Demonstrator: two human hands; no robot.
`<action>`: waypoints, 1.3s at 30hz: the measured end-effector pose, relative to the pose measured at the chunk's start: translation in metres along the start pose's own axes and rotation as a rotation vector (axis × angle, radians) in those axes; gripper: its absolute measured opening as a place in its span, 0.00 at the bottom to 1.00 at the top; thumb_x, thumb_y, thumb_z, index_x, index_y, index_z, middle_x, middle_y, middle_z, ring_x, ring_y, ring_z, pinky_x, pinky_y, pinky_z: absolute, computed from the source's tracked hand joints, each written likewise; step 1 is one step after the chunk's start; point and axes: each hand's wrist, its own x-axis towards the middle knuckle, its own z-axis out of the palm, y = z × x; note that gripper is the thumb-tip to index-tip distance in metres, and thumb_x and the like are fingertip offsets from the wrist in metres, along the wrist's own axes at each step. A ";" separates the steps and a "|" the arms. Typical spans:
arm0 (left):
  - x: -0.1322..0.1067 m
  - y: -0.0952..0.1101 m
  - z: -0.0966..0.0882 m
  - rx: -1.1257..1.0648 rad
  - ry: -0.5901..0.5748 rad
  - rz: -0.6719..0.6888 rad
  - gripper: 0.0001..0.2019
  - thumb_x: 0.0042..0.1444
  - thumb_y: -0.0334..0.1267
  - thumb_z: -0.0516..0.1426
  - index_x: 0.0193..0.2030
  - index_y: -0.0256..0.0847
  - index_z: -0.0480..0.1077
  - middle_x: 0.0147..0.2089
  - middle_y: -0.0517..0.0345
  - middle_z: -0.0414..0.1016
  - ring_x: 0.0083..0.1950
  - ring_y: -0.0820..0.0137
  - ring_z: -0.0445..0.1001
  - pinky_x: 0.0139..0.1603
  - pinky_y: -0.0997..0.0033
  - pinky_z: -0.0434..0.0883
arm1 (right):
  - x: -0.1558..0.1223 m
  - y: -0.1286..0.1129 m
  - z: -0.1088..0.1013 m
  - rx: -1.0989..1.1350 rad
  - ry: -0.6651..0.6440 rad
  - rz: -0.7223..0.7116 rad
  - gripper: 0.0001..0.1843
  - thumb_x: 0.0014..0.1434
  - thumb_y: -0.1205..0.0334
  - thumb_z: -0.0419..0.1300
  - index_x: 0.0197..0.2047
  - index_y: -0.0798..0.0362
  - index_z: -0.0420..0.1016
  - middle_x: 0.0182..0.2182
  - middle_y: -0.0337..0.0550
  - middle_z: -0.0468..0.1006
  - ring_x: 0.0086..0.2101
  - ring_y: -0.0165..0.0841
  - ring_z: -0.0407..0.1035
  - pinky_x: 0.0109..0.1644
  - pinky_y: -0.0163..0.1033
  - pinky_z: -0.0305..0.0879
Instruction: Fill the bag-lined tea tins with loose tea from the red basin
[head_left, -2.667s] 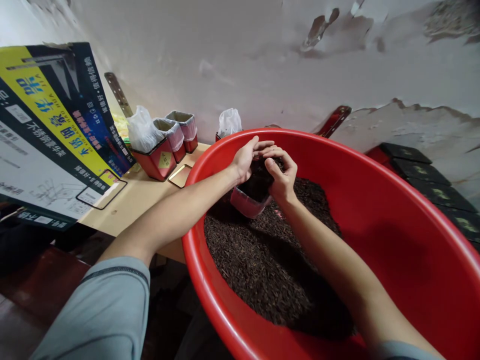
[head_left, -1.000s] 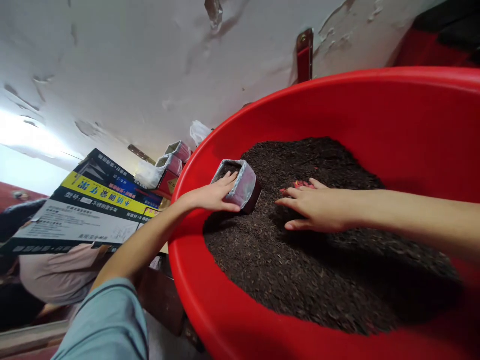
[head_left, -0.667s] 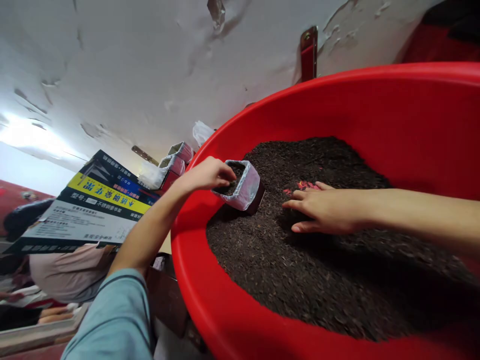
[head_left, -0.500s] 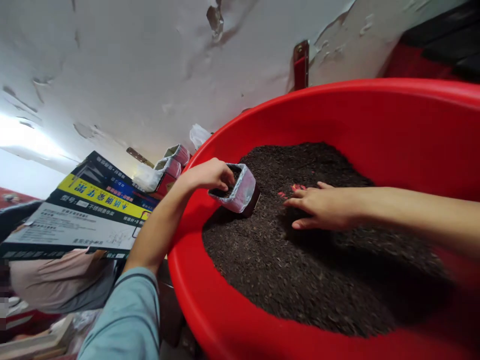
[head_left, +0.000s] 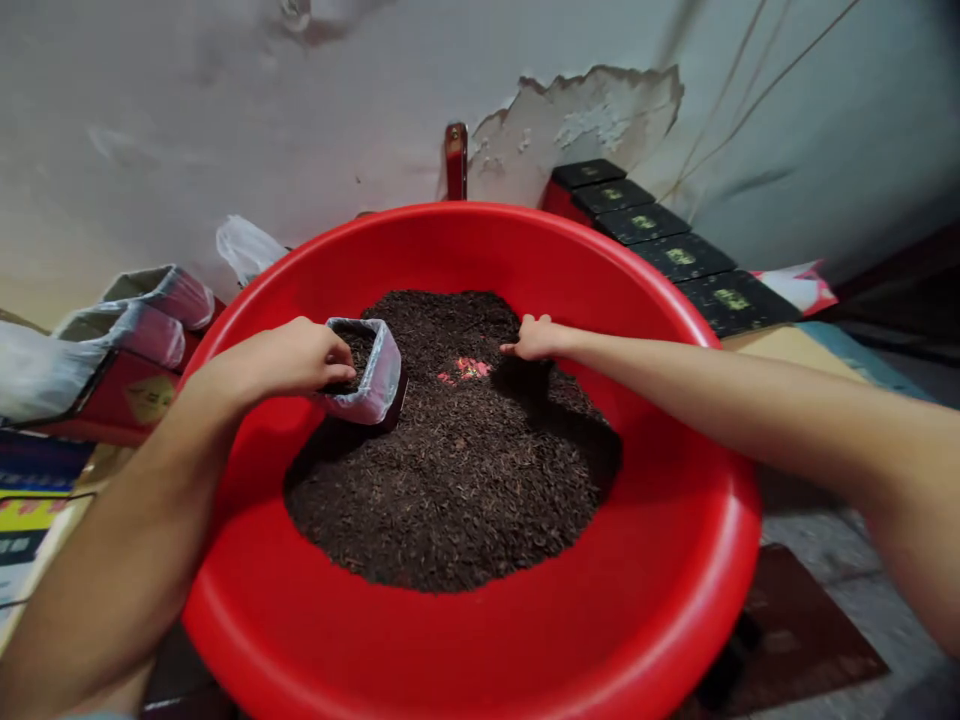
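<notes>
A dark red box (head_left: 394, 405) with a clear plastic liner (head_left: 379, 365) stands tilted on a heap of dark, loose tea-like leaves (head_left: 457, 480). My left hand (head_left: 304, 355) grips it over its left rim, fingers curled inside, where dark leaves show. Around the heap rises a big round red basin (head_left: 480, 645). At the heap's far right edge my right hand (head_left: 538, 338) is low over the leaves, thumb apart from the bent fingers. Its fingertips are partly hidden, and no held thing shows. A pink-red printed patch (head_left: 472, 369) shows through the leaves between my hands.
Lined open boxes (head_left: 154, 325) stand left of the basin, beside a white plastic bag (head_left: 246, 248). Several black-topped boxes (head_left: 679, 255) line the right side near the wall (head_left: 360, 110). A dark red panel (head_left: 810, 630) lies on the floor at lower right.
The view has swung right and levelled, bringing the whole basin into sight. My right hand has moved to the heap's far right edge, its fingers more bent. My left hand stays on the box.
</notes>
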 end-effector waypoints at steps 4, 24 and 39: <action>-0.009 0.004 -0.008 -0.062 0.114 0.018 0.16 0.59 0.46 0.56 0.40 0.41 0.83 0.32 0.51 0.81 0.32 0.64 0.75 0.38 0.67 0.62 | -0.019 -0.037 0.009 0.111 -0.034 0.268 0.61 0.54 0.31 0.64 0.74 0.61 0.44 0.66 0.77 0.58 0.63 0.59 0.63 0.62 0.58 0.65; -0.002 -0.033 0.001 -0.617 0.708 0.250 0.13 0.62 0.38 0.55 0.44 0.37 0.80 0.32 0.58 0.81 0.26 0.75 0.77 0.37 0.74 0.73 | 0.079 -0.131 0.042 0.694 0.470 0.060 0.22 0.50 0.59 0.64 0.50 0.51 0.74 0.48 0.44 0.77 0.49 0.36 0.70 0.61 0.42 0.63; 0.015 -0.044 0.013 -1.094 0.666 -0.235 0.22 0.73 0.48 0.45 0.53 0.33 0.73 0.43 0.43 0.82 0.32 0.69 0.83 0.31 0.75 0.75 | -0.030 -0.249 -0.032 1.598 0.232 -0.372 0.24 0.40 0.52 0.72 0.40 0.47 0.70 0.28 0.32 0.71 0.26 0.28 0.64 0.29 0.37 0.67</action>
